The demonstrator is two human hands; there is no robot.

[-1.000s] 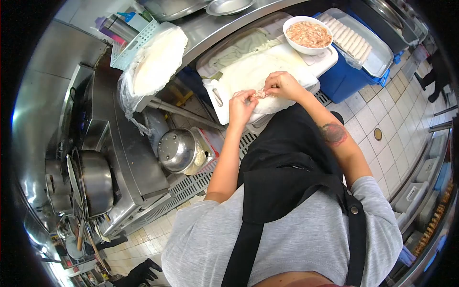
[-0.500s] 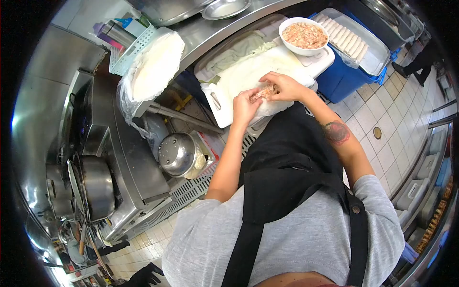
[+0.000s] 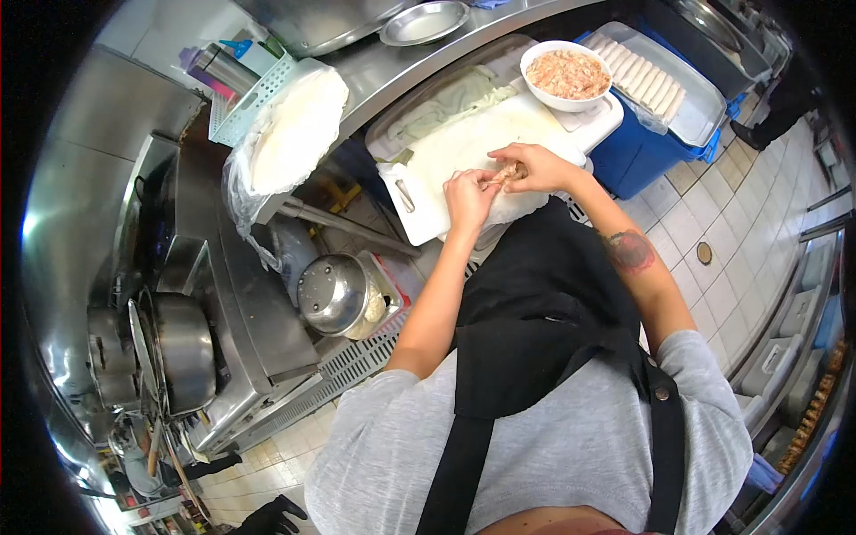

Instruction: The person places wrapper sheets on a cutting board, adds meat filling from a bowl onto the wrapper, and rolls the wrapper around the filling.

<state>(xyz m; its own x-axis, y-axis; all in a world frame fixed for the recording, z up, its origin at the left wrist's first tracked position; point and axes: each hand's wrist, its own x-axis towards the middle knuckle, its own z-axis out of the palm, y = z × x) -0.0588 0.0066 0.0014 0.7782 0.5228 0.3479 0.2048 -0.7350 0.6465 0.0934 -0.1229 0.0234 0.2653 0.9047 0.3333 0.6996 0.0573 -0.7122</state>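
Observation:
My left hand (image 3: 470, 198) and my right hand (image 3: 539, 168) meet above a white cutting board (image 3: 403, 207), fingers closed around a lump of pinkish ground meat filling (image 3: 511, 172). The lump is stretched between both sets of fingertips. Beneath the hands, pale thin wrapper sheets (image 3: 519, 207) lie on the near part of the board. At the board's far right corner stands a white bowl (image 3: 571, 102) heaped with the same meat filling. Further right, a tray (image 3: 704, 116) holds several pale uncooked rolls (image 3: 637, 76) in a row.
A blue bin (image 3: 629, 165) supports the tray. Left of the board, a plastic-wrapped stack of pale sheets (image 3: 299, 125) overhangs the steel counter (image 3: 366, 85). A metal bowl (image 3: 334, 294) sits low on the left. Another person's dark-clothed leg (image 3: 776, 111) is at the far right.
The left fingers have drawn closer together on the filling, and the lump looks longer and thinner. Both hands have shifted slightly right. The other person's leg has moved left.

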